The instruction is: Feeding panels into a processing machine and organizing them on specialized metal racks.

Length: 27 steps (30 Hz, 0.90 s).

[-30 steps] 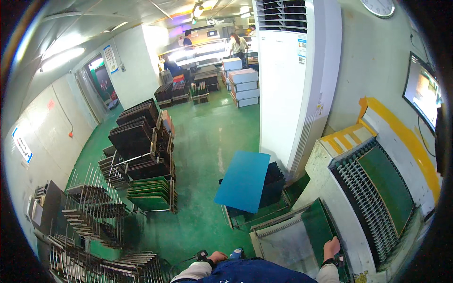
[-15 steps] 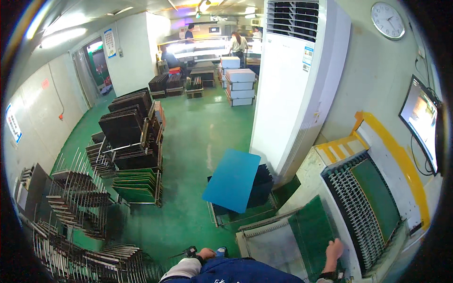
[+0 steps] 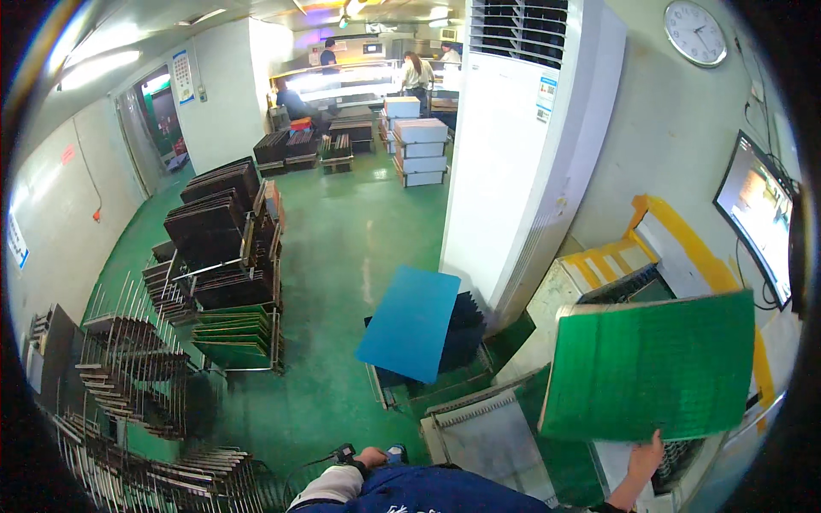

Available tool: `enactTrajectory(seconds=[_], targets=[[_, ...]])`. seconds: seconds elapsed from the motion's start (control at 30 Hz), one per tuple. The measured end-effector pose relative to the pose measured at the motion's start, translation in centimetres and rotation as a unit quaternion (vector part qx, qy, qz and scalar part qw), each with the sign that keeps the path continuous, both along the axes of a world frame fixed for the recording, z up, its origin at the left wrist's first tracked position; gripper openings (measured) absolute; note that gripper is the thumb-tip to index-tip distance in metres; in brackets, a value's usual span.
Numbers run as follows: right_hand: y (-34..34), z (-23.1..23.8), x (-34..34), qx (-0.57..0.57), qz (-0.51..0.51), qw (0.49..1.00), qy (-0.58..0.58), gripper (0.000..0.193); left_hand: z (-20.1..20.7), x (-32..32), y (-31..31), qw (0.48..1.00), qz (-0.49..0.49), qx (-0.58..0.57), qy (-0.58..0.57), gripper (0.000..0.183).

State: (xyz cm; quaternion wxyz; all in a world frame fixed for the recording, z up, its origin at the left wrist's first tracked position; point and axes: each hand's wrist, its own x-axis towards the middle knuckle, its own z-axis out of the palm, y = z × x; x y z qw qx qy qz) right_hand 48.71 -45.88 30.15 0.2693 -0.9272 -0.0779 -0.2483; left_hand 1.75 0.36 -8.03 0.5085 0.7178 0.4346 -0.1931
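My right hand (image 3: 643, 464) pinches the lower edge of a large green circuit-board panel (image 3: 654, 368), holding it up and tilted above the machine. Below it, another green panel (image 3: 569, 470) lies on the pale work table (image 3: 492, 440), partly covered from view. The machine's roller outfeed (image 3: 676, 462) is mostly hidden behind the raised panel. My left hand (image 3: 373, 457) rests low by my waist, away from the panels; a dark device sits at its wrist. The fingers of that hand are too hidden to read.
A blue sheet (image 3: 409, 325) leans over a rack of dark panels ahead. Racks of dark and green panels (image 3: 231, 338) and wire racks (image 3: 137, 368) stand at left. A tall white air conditioner (image 3: 513, 154) and a wall screen (image 3: 757, 214) are at right; people work far back.
My right hand has gone from beside the panel on the table to holding a green panel up over the rollers. The view has shifted slightly; my left hand stays by my waist.
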Motion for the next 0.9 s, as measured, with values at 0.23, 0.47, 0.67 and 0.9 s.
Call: enactTrajectory(seconds=[0.23,0.47,0.67,0.9], targets=[[5.0,0.7,-1.4,0.724,0.225,0.605,0.242,0.020,2.5,0.9,0.3,0.999,-0.044,0.013,0.010,0.034],[6.7,-0.7,-2.6,0.768,0.137,0.569,0.260,0.021,2.3,-1.0,0.0,0.999,-0.009,-0.021,-0.030,0.037],[6.2,-3.5,-1.0,0.781,0.076,0.566,0.253,0.023,3.6,0.6,0.8,1.000,0.001,-0.024,0.009,0.034],[8.8,-4.1,-0.9,0.824,0.084,0.504,0.242,0.020,5.7,0.7,0.3,0.989,0.054,-0.116,-0.071,0.030]])
